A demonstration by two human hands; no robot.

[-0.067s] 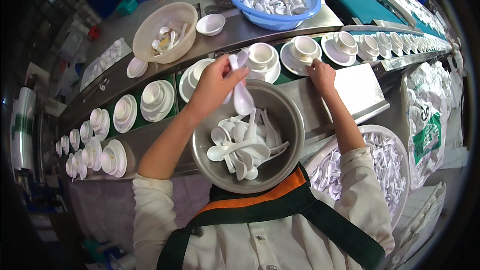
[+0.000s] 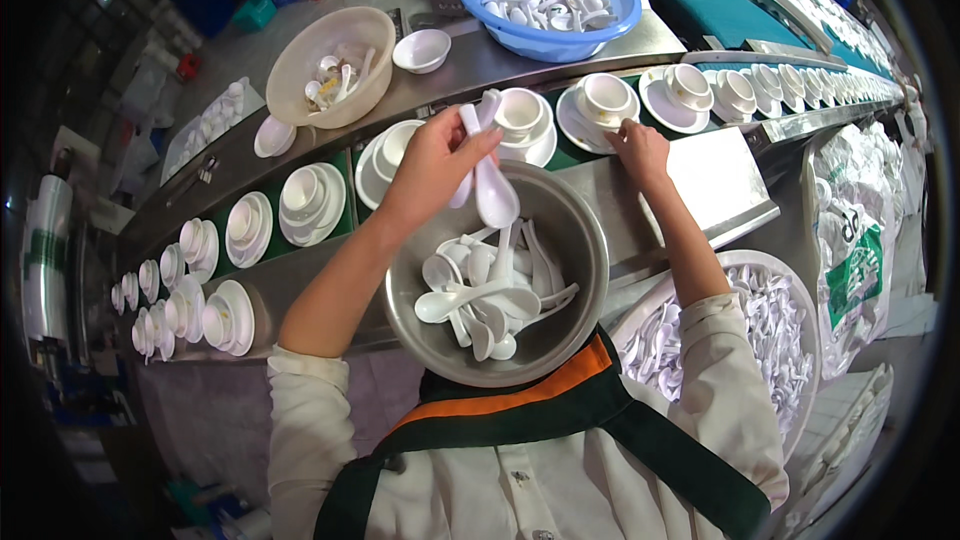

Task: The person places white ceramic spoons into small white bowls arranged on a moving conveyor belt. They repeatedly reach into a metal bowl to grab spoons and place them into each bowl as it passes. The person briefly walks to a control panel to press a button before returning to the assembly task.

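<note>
My left hand (image 2: 440, 162) is closed around white ceramic soup spoons (image 2: 496, 195), at least two, their bowls hanging down over the back rim of a metal basin (image 2: 592, 270). Inside that basin lies a loose pile of white spoons (image 2: 480, 300). Farther right, my right hand (image 2: 640, 150) has its fingers curled together at the near edge of a saucer (image 2: 572, 130) that carries a stacked white bowl and cup (image 2: 606, 95). What the right fingertips pinch, if anything, is hidden. Another dish stack (image 2: 521, 112) stands just behind the held spoons.
Rows of stacked dishes (image 2: 312, 202) line a green belt running left to right. Beyond it sit a beige basin (image 2: 380, 50), a small bowl (image 2: 422, 50) and a blue basin (image 2: 474, 15) of spoons. A large spoon-filled tub (image 2: 812, 340) stands at my right.
The dish stacks on the belt have shifted slightly left. My right hand has moved a little left with its saucer, and the spoons in my left hand have swung slightly right.
</note>
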